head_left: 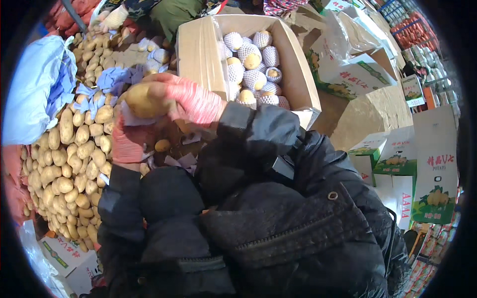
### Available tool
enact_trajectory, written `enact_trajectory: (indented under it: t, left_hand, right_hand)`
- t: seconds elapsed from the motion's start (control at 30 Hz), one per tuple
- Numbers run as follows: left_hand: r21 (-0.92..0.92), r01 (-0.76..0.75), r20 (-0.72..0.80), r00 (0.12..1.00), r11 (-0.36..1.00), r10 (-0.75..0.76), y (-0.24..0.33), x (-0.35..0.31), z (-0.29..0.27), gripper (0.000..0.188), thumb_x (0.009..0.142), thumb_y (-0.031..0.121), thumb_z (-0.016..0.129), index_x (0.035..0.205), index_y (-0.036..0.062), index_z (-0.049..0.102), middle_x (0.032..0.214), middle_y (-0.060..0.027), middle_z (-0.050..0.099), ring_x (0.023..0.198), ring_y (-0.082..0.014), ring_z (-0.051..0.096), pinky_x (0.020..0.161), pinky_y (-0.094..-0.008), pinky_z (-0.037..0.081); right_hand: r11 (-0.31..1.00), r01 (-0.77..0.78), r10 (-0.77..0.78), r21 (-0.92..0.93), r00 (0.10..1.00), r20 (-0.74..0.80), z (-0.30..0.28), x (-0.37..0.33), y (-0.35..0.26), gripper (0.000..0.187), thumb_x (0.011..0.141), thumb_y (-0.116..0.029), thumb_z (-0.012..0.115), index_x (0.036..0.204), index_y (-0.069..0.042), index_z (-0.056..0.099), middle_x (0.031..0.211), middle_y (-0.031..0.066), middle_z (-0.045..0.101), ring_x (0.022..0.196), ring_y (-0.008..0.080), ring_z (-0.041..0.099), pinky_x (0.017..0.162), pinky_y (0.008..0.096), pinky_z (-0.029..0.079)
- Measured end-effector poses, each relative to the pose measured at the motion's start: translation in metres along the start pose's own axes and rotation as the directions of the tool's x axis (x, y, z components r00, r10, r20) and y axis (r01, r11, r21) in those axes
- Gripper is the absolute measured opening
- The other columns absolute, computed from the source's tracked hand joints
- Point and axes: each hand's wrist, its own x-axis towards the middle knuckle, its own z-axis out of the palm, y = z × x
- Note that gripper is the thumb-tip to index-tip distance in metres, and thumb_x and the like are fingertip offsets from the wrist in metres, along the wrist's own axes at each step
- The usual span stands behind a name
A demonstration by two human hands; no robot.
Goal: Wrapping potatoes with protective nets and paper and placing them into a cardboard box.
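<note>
In front of my body at the left, a large potato (145, 101) is in my gloved right hand (194, 99), whose fingers reach over its top and far end. My left hand (131, 141), in a matching pink-red glove, is closed below it around a pale purple sheet of paper (133, 117); some of its fingers are hidden. Just beyond my right hand stands an open cardboard box (198, 59) with several potatoes in white foam nets (249, 55). A big heap of loose potatoes (74, 164) lies left of my hands.
Crumpled purple papers (112, 79) lie on the heap, beside a pale blue plastic bag (37, 89). Printed white-and-green cartons (350, 77) stand at the right, with more cartons (397, 154) nearer me. Another person's gloved hand (115, 19) is at the far left.
</note>
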Motion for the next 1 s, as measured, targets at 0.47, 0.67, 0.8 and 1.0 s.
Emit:
enact_trajectory:
  t: [0.47,0.67,0.8,1.0]
  left_hand:
    - [0.670,-0.006,-0.495,0.741,0.743,0.453,0.024,-0.056,-0.124,0.022,0.095,0.017,0.061,0.113,0.0040,0.064,0.094,0.0010,0.065,0.081,-0.0087,0.057,0.074,-0.0240,0.046]
    - [0.843,0.456,-0.537,0.741,0.284,0.403,-0.039,-0.115,-0.246,0.022,0.088,0.016,0.067,0.106,0.0037,0.066,0.095,-0.0081,0.068,0.084,-0.0200,0.063,0.076,-0.0325,0.050]
    - [0.820,0.485,-0.486,0.871,-0.304,0.079,-0.097,-0.098,-0.257,0.026,0.083,0.007,0.062,0.109,0.0071,0.064,0.109,-0.0141,0.064,0.098,-0.0302,0.065,0.079,-0.0391,0.054]
    - [0.783,0.179,-0.472,0.794,-0.595,-0.382,-0.147,-0.090,-0.297,0.046,0.072,0.013,0.069,0.117,0.0145,0.064,0.114,-0.0146,0.064,0.109,-0.0353,0.061,0.091,-0.0436,0.051]
  right_hand:
    - [-0.247,-0.450,-0.479,-0.858,0.827,-0.295,-0.208,-0.053,0.029,0.071,0.078,-0.008,0.069,0.143,-0.008,0.041,0.145,0.0183,0.043,0.129,0.0363,0.048,0.103,0.0396,0.045]
    - [-0.337,-0.333,0.237,-0.880,0.875,-0.422,-0.259,-0.028,0.050,0.059,0.085,-0.028,0.064,0.140,-0.014,0.048,0.148,0.0155,0.044,0.131,0.0346,0.048,0.107,0.0421,0.041]
    - [-0.212,-0.332,-0.170,-0.919,0.939,-0.300,-0.297,-0.021,0.039,0.041,0.086,-0.031,0.069,0.122,-0.013,0.065,0.131,0.0143,0.060,0.118,0.0316,0.059,0.100,0.0363,0.047]
    - [0.368,-0.104,-0.467,-0.924,0.839,-0.280,-0.170,0.026,0.012,0.022,0.096,-0.009,0.062,0.116,-0.004,0.069,0.115,0.0047,0.066,0.104,0.0128,0.061,0.093,0.0278,0.047]
